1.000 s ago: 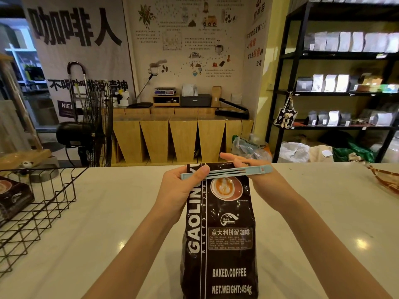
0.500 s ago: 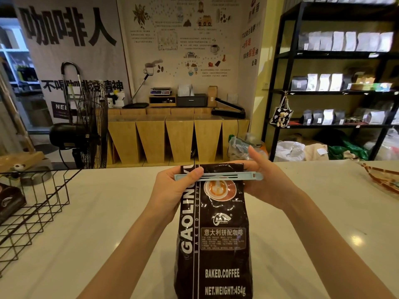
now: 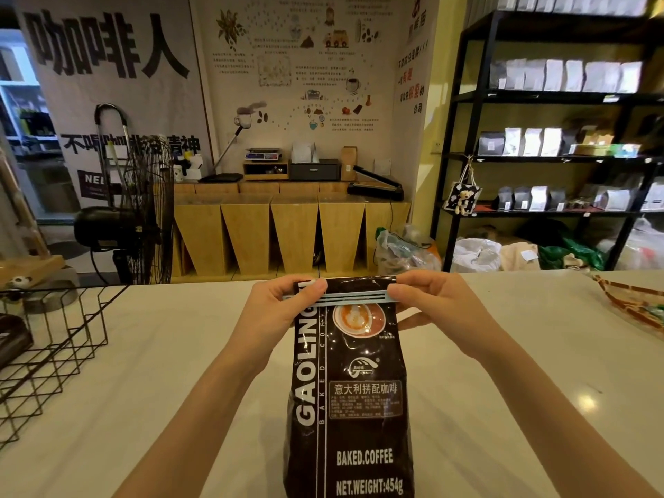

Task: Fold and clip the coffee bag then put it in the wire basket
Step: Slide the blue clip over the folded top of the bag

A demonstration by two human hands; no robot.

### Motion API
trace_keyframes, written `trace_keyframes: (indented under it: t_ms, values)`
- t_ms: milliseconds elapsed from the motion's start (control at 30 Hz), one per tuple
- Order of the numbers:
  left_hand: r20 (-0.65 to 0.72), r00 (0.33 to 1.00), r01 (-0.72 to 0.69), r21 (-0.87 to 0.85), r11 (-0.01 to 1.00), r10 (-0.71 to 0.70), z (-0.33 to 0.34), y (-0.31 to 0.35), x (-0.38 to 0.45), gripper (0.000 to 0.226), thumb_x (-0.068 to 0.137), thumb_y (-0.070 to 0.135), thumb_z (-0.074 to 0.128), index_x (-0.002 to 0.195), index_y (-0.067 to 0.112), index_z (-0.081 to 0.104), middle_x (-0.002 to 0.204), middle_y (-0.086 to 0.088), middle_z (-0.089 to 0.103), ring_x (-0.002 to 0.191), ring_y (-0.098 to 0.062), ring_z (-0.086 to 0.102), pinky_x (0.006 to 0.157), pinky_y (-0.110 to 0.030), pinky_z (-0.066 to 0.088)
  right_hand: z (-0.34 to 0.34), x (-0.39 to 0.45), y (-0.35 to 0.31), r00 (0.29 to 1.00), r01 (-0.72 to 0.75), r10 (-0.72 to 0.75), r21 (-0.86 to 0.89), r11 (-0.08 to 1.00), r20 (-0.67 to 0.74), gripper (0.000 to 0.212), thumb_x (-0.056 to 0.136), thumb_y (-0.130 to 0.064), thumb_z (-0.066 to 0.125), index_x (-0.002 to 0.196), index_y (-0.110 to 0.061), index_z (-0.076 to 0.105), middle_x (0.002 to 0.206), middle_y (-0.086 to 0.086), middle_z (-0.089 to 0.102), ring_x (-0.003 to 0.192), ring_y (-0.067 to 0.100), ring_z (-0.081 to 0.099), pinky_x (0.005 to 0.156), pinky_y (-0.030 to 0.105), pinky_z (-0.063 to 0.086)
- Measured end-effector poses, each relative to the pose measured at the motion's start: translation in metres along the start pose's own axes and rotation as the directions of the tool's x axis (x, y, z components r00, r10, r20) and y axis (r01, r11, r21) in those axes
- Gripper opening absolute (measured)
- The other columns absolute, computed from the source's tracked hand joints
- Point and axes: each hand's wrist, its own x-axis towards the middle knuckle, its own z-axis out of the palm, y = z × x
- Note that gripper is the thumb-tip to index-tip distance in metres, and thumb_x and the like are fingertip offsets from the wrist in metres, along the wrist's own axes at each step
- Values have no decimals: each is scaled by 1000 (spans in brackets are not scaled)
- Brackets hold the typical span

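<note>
A dark brown coffee bag (image 3: 352, 397) stands upright on the white counter, front label facing me. A light blue clip bar (image 3: 354, 298) lies level across the bag's folded top. My left hand (image 3: 276, 314) pinches the clip's left end together with the bag's upper left corner. My right hand (image 3: 434, 307) grips the clip's right end, thumb in front and fingers behind the bag. The black wire basket (image 3: 54, 354) stands at the counter's left edge, about an arm's length from the bag.
A dark bag (image 3: 12, 339) lies inside the basket at the far left. A woven tray (image 3: 636, 307) sits at the counter's right edge. Beyond the counter stand a black fan (image 3: 140, 217), wooden bins and a black shelf rack with bags.
The clip was tilted and open at the right end; now it sits level across the bag top. My right hand has closed over its right end.
</note>
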Motion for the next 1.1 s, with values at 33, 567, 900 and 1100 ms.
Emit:
trace_keyframes:
  t_ms: [33,567,900,1100]
  values:
    - [-2,1000,-14,27,1000,14,-1,0,0,11,78,24,61,80,17,70,67,3,73,67,-12,70,61,-18,55,2,0,1,1000,10,-10,-2,1000,-11,13,81,-20,61,90,-13,68,78,-3,76,78,16,72,59,25,58]
    - [41,975,-224,227,948,220,-14,4,4,19,77,28,56,83,16,71,67,9,73,72,-11,70,56,-16,53,11,0,8,998,44,-44,-4,999,-54,16,86,-17,54,95,-12,67,90,5,73,82,15,70,64,22,57]
    - [174,983,-98,193,976,64,-26,10,4,24,65,27,65,87,22,71,77,7,76,78,-12,71,60,-18,54,15,0,11,996,47,-49,-21,999,-75,17,87,-16,53,97,-10,66,89,3,72,81,10,70,60,19,55]
    - [254,961,74,151,986,-111,-49,13,4,19,67,20,67,85,17,73,90,-6,76,87,-21,71,69,-23,57,14,1,15,996,5,-1,38,999,-92,21,87,-16,54,100,-3,66,88,6,73,75,9,70,57,17,53]
